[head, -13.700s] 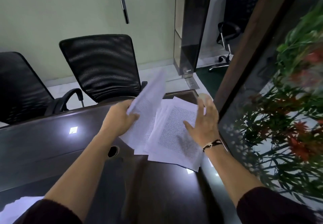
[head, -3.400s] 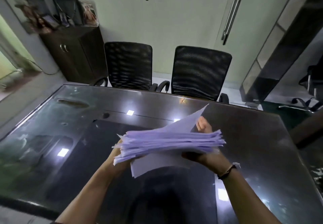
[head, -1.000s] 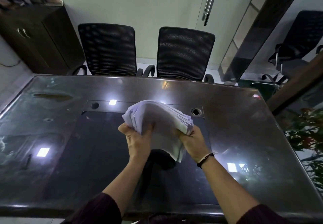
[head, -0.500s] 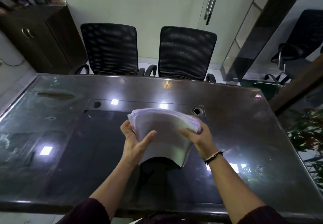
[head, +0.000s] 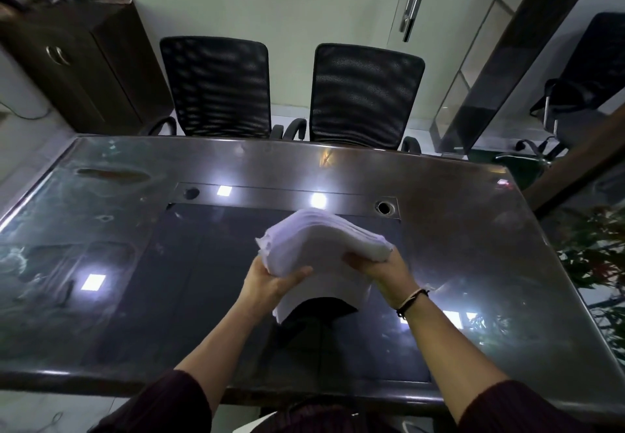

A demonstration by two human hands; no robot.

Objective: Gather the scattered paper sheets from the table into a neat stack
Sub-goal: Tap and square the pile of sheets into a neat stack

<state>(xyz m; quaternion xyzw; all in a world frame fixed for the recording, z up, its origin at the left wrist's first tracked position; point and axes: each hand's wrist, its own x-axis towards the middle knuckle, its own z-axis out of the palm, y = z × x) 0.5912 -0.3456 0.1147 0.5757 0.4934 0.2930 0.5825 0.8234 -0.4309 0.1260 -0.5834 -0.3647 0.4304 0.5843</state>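
Two black mesh chairs [head: 291, 91] stand behind the table, a dark cabinet [head: 84, 67] at far left.

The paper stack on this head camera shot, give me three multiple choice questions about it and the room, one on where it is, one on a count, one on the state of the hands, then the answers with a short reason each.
1. Where is the paper stack?
A. Flat on the floor
B. Held above the middle of the table
C. On a chair seat

2. How many black mesh chairs stand at the table's far edge?
A. Two
B. Four
C. None

3. How do the hands stand?
A. Both lie flat on the glass
B. Only the left hand touches paper
C. Each grips one end of the stack

Answers:
1 B: the sheets bow between the hands over the dark glass centre.
2 A: two chair backs sit side by side behind the far edge.
3 C: the left hand pinches the left end and the right hand the right end.
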